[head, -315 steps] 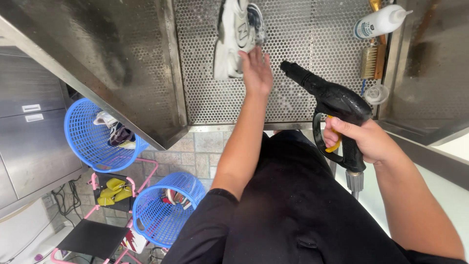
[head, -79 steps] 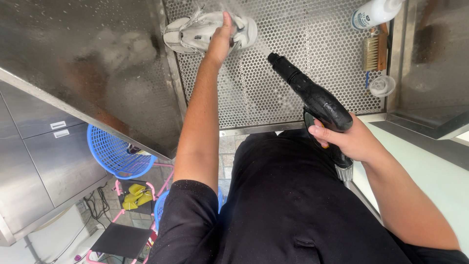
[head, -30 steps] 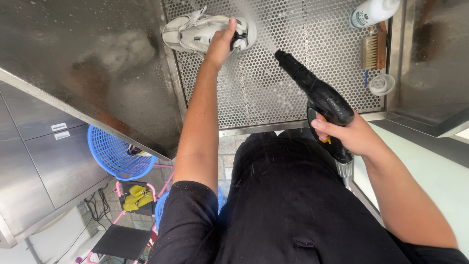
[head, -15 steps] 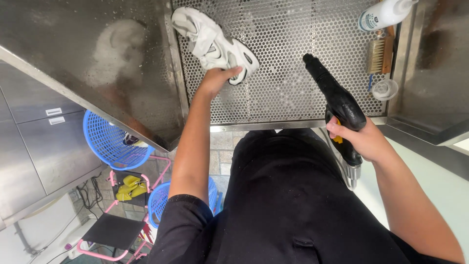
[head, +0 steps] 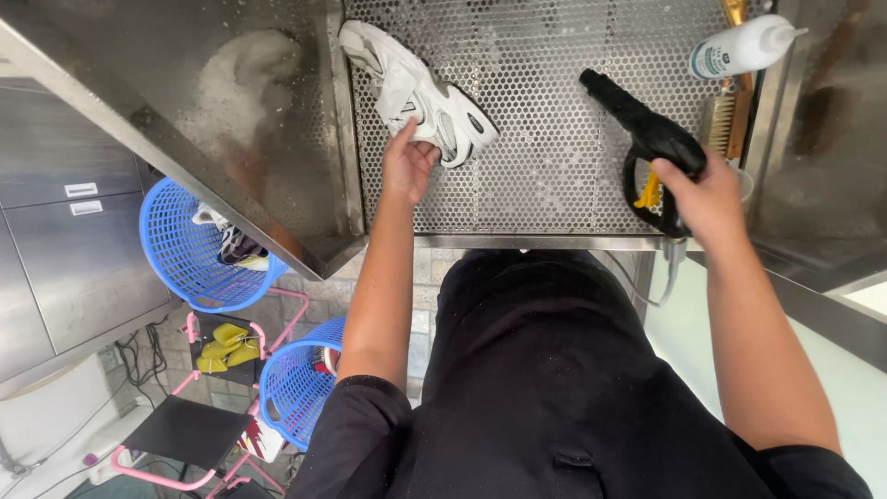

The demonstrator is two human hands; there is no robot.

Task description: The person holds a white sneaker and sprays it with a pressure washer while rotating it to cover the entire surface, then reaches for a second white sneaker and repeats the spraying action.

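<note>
Left hand [head: 407, 166] grips sneaker [head: 416, 88]; blue baskets [head: 185, 249] w/ shoes.

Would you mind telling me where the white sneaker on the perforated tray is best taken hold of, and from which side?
Probably at the collar and heel end. The white sneaker lies tilted on its side on the perforated tray, that end nearest the person, where the left hand already touches it. Coming from the near edge keeps clear of the steel wall beside the toe. The right hand holds the spray gun.

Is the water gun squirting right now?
Off, it seems. No spray comes from the gun in the right hand; the left hand holds the shoe.
</note>
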